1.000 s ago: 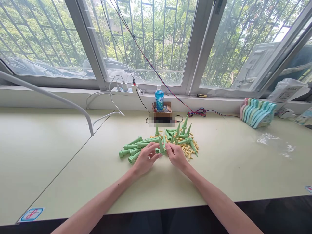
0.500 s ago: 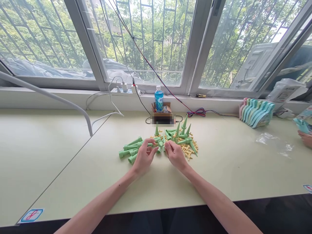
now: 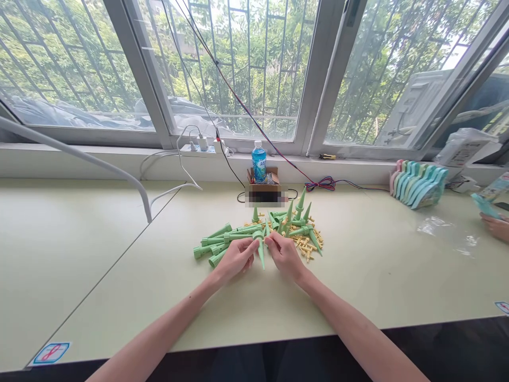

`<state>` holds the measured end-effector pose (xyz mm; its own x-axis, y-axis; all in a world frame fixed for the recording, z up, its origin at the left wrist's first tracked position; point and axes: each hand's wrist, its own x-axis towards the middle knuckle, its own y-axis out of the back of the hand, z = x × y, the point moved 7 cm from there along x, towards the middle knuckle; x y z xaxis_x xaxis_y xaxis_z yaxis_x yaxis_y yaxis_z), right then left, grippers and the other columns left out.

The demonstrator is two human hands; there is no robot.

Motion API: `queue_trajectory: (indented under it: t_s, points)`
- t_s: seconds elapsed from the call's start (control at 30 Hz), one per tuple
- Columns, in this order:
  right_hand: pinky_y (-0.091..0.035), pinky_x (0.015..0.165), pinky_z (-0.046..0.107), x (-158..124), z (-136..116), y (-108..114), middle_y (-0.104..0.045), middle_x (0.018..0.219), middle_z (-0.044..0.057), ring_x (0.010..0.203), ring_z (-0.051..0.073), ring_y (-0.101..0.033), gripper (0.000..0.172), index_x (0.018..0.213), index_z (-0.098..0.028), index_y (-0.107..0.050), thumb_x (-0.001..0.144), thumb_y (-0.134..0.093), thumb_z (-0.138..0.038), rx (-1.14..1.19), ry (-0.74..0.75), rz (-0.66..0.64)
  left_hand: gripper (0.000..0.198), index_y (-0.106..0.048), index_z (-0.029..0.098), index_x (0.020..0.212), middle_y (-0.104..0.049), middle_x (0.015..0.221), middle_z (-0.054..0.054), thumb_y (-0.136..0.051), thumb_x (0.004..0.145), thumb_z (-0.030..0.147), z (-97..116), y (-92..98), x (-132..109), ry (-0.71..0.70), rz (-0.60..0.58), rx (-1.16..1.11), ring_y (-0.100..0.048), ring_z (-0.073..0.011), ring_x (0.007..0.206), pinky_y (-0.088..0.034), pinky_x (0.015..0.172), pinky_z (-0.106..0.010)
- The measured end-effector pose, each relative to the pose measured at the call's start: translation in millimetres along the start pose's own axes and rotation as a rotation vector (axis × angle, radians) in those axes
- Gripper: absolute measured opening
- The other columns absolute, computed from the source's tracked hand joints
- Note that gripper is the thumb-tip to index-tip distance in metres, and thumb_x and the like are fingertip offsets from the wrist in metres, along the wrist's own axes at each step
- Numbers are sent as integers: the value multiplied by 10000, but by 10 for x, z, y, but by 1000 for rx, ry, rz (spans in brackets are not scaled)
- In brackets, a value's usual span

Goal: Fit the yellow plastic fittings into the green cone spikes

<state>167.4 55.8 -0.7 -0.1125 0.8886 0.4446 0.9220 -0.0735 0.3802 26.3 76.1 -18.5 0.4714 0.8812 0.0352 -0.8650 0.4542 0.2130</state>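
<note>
While pale-green hollow plastic spikes (image 3: 218, 240) lie heaped at left, left hand (image 3: 237, 255) sits just beside them, thumb and fingers pinching green plastic cone (image 3: 260, 249) near its wide end, tip pointing toward front edge of pale yellow-green tabletop (image 3: 338, 302). Cone between both hands. Right hand (image 3: 283, 254) just right of cone, fingers drawn narrow; cannot tell what they grip. Beyond right hand, small yellow plastic T-shaped fittings (image 3: 307, 248) lie piled. Far right, co-worker's hand (image 3: 495, 225).
</note>
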Motion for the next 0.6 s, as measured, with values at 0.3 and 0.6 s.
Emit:
queue_trajectory:
  t_s: [0.3, 0.6]
  points:
    - [-274, 483, 251, -3, -18, -2, -423, 550, -35, 473, 111, -357, 479, 667, -219, -406, 1024, -345, -533, -14, -10, -21, 448, -541, 194, 1018, -500, 588, 71, -785, 758, 465, 81, 28, -46, -102, 75, 47, -439, -100, 469, -381, 459, -238]
    - [-280, 494, 249, -21, -60, 54, -398, 576, -39, 496, 112, -342, 450, 689, -217, -422, 1027, -369, -510, 11, -4, 93, 397, -508, 219, 1084, -557, 744, 44, -723, 840, 447, 152, -32, -54, -95, 62, -32, -471, -77, 501, -389, 451, -197]
